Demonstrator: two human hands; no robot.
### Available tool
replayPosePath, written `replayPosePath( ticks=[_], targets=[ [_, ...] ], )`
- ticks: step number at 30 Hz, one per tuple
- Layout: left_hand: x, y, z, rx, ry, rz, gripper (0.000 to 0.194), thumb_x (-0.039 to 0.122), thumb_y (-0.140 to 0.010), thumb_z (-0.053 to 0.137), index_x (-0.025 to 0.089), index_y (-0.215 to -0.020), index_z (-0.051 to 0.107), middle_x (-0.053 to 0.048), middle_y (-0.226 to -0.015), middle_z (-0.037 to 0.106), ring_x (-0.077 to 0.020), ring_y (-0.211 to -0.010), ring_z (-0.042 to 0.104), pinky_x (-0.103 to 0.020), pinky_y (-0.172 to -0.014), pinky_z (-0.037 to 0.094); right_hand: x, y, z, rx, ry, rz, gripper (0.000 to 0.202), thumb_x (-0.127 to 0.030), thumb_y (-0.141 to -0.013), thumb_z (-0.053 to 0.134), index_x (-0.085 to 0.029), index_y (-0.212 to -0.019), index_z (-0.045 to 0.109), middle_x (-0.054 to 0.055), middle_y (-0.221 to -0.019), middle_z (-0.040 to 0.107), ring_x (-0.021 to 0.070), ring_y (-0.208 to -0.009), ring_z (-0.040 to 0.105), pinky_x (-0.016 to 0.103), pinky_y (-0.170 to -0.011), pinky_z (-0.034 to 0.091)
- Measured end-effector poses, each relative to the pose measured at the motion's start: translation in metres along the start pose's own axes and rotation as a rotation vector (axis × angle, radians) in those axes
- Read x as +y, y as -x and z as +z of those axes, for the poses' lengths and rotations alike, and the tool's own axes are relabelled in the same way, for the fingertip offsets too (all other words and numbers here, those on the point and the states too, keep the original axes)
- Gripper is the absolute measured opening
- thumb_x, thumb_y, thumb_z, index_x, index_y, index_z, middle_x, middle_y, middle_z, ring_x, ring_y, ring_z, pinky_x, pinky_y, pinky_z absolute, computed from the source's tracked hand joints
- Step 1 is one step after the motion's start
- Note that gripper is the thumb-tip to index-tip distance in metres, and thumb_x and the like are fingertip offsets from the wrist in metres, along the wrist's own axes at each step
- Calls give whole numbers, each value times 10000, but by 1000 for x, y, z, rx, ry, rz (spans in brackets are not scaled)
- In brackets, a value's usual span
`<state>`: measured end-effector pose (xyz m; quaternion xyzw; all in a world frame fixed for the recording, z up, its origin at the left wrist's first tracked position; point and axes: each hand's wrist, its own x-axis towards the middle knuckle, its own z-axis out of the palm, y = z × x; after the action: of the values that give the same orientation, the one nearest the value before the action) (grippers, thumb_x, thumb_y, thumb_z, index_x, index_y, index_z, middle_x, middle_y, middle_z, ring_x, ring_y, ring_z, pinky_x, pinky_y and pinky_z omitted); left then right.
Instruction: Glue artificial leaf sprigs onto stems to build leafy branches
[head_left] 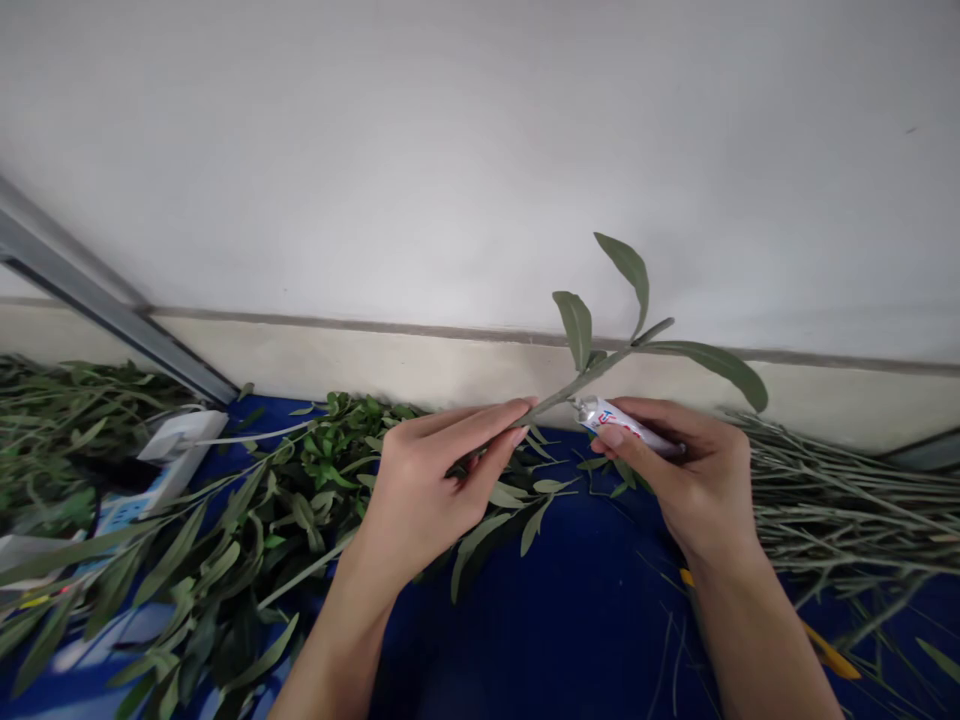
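Between the thumb and fingers of my left hand (442, 470) is the stem of a leafy branch (592, 374), which slants up to the right in front of the wall. Several long grey-green leaves stand out near its far end. My right hand (694, 465) is closed around a small white tube (626, 424) with red and blue print. The tube's narrow nozzle points left at the underside of the stem, close to it; I cannot tell whether they touch. More leafy sprigs (480, 545) lie below and behind my left hand.
A heap of leafy branches (225, 570) covers the left of the blue surface (540, 620). A white power strip (169, 455) with a cable lies among them. Bare stems (847, 490) are piled at the right, near a yellow-handled tool (832, 652). A pale wall (450, 150) rises behind.
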<state>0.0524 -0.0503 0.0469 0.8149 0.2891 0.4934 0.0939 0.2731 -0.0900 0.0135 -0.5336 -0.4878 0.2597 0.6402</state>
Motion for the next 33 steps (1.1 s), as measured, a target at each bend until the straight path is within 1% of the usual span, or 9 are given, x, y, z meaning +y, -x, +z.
replayPosePath(
  ticks=[6, 12, 18, 21, 25, 28, 33],
  targets=[
    [1, 0, 0, -6, 0, 2, 243, 109, -924, 726, 195, -1146, 773, -35, -1088, 819, -168, -868, 801, -215, -693, 667, 4, 0, 1, 7, -36, 23, 200, -301, -751, 904, -247, -934, 845, 29, -803, 819, 193, -671, 762, 282, -596, 615],
    [2, 0, 0, -24, 0, -9, 252, 112, -934, 712, 209, -1160, 768, -31, -1096, 818, -175, -886, 802, -247, -734, 684, 7, -1, 1, 3, -73, 29, 206, -289, -743, 913, -236, -930, 844, 41, -795, 816, 188, -622, 748, 286, -564, 627],
    [1, 0, -1, -18, 7, -15, 265, 112, -939, 705, 221, -1171, 771, -33, -1108, 815, -173, -888, 801, -251, -750, 685, 16, -3, -2, -23, -137, -3, 221, -285, -732, 924, -232, -932, 846, 55, -800, 818, 206, -613, 757, 295, -535, 637],
    [1, 0, -1, -14, 2, -13, 258, 115, -940, 703, 217, -1166, 773, -32, -1106, 816, -173, -878, 802, -248, -733, 683, 17, -4, -3, -22, -148, -2, 221, -281, -725, 931, -237, -924, 847, 48, -785, 815, 197, -598, 752, 279, -522, 629],
    [3, -1, -2, -21, 8, -8, 244, 114, -943, 703, 197, -1160, 774, -34, -1097, 818, -166, -866, 801, -215, -678, 665, 14, -1, -1, -26, -128, 25, 207, -283, -754, 913, -226, -940, 841, 46, -782, 813, 193, -611, 751, 292, -563, 641],
    [4, -2, -2, -38, 13, -9, 243, 115, -943, 704, 194, -1161, 775, -35, -1093, 818, -166, -858, 800, -206, -639, 650, 14, -1, 0, -32, -125, 11, 209, -292, -757, 909, -218, -940, 840, 52, -780, 810, 202, -614, 752, 309, -563, 648],
    [2, -1, -3, -40, 20, -26, 250, 125, -942, 709, 210, -1166, 775, -29, -1093, 818, -166, -835, 797, -224, -649, 656, 20, -4, -1, -48, -202, -34, 202, -280, -739, 914, -235, -922, 842, 48, -771, 807, 201, -584, 745, 302, -522, 631]
  ],
)
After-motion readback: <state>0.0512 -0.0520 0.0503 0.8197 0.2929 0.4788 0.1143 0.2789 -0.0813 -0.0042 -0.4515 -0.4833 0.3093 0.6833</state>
